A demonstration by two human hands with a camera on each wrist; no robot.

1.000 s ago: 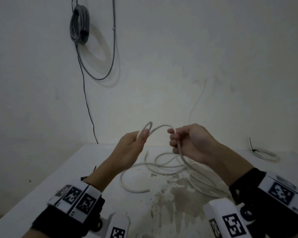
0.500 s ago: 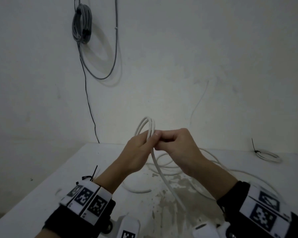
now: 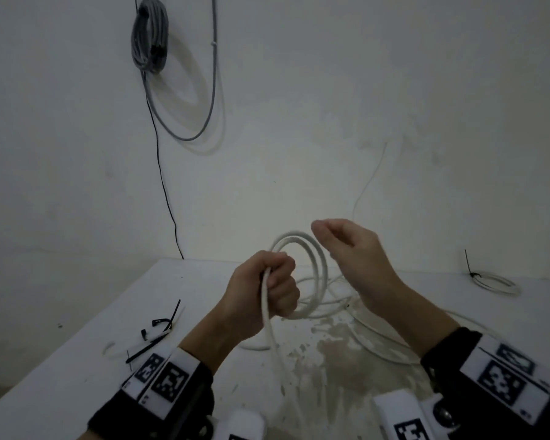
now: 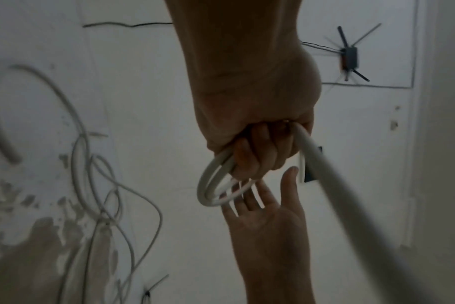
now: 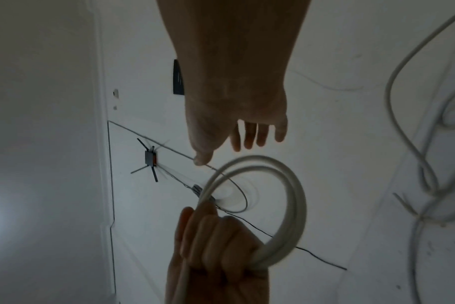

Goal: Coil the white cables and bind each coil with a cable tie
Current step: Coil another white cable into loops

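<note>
The left hand (image 3: 261, 292) had its fist tight around the upright coil (image 3: 302, 274) while the loose cable (image 3: 277, 354) trailed down toward the person, and the right hand (image 3: 356, 258), empty with slack fingers, hovered just beside the loops.

Right hand lets go of the coil
The right hand (image 3: 354, 258) has released the white cable (image 3: 311, 274) and drawn away, fingers relaxed; the left hand (image 3: 264, 293) now fists the loops alone.

We find no readable words, numbers or brand names anywhere. The only printed signs are black-and-white square code markers on the left wristband (image 3: 164, 377) at lower left of the head view and on the right wristband (image 3: 502, 384) at lower right. A dark plate on the wall (image 5: 179, 77), upper centre of the right wrist view, carries faint print too small to read.
</note>
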